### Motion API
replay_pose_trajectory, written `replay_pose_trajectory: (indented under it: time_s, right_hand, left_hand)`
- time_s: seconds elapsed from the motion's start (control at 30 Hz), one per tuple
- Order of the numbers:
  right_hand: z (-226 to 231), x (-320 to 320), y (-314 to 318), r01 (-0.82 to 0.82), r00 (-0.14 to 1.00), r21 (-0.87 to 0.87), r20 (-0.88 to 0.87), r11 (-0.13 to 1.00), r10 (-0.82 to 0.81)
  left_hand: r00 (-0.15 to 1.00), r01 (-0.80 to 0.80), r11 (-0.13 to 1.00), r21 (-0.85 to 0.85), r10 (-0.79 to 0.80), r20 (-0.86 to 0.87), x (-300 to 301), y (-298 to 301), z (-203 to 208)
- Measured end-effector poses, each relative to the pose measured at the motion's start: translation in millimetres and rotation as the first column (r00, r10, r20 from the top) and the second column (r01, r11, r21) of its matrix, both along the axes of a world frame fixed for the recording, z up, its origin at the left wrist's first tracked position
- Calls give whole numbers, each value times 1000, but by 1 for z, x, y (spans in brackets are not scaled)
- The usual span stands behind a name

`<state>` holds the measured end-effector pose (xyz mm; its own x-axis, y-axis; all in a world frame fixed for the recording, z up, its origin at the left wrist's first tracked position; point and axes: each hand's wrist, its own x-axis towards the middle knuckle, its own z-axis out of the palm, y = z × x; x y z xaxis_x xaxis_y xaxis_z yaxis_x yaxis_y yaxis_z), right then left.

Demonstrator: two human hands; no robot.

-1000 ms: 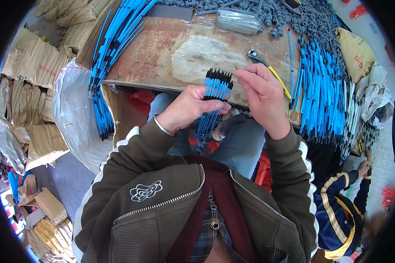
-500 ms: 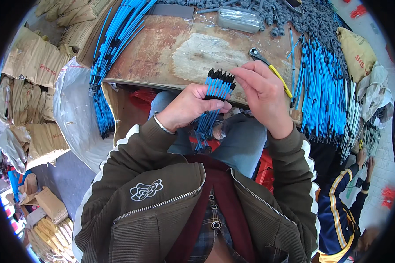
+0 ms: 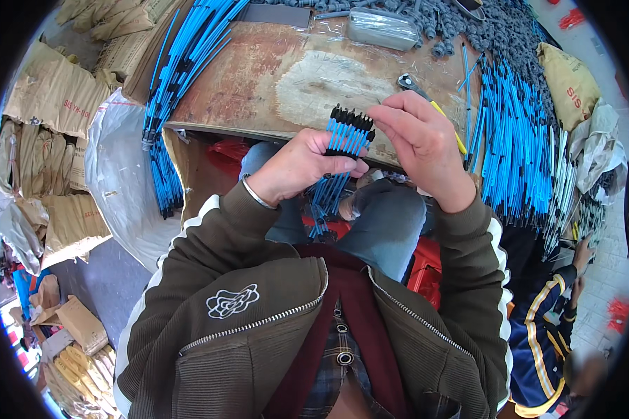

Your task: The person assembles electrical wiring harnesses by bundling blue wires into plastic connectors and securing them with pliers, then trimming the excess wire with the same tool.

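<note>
My left hand [image 3: 293, 167] is wrapped round a bundle of thin blue rods with black tips [image 3: 348, 133]. The tips stand in a row facing the table, while the lower ends hang between my knees. Close to the right end of that row, my right hand [image 3: 425, 143] has its thumb and forefinger pinched together. Anything between those fingertips is too small to make out. Behind the right hand lies a pair of pliers [image 3: 409, 84] with yellow handles, partly covered by it.
On the wooden table [image 3: 244, 84] lie a clear plastic-wrapped pack [image 3: 382, 29] and heaped grey fittings [image 3: 461, 35]. Blue rods are piled at the right [image 3: 514, 140] and left [image 3: 189, 63]. Paper sacks [image 3: 52, 91] stack up left. A co-worker's sleeve [image 3: 538, 328] shows lower right.
My right hand and forearm have shifted slightly right, covering more of the pliers' handles. The left hand keeps its hold on the rods. The co-worker's arms have moved a little.
</note>
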<state>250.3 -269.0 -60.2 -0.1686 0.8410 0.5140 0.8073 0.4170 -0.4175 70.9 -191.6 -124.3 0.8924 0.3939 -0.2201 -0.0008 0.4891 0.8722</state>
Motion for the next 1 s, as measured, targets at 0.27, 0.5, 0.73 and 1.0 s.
replay_pose_trajectory:
  time_s: [0.27,0.5,0.73,1.0]
  right_hand:
    - [4,-13,17,82,503,122,-862,989,65]
    - [-19,109,100,421,890,107,142,901,-433]
    - [-35,110,157,311,670,87,687,946,-283]
    - [-12,97,127,149,860,428,389,891,-331]
  left_hand:
    - [999,-18,996,88,20,-27,-5,-4,-2]
    - [964,-53,843,535,-96,247,-11,-3,-1]
    - [960,-89,849,522,-67,273,-10,2,-1]
    - [969,-89,858,506,-42,242,-7,-5,0]
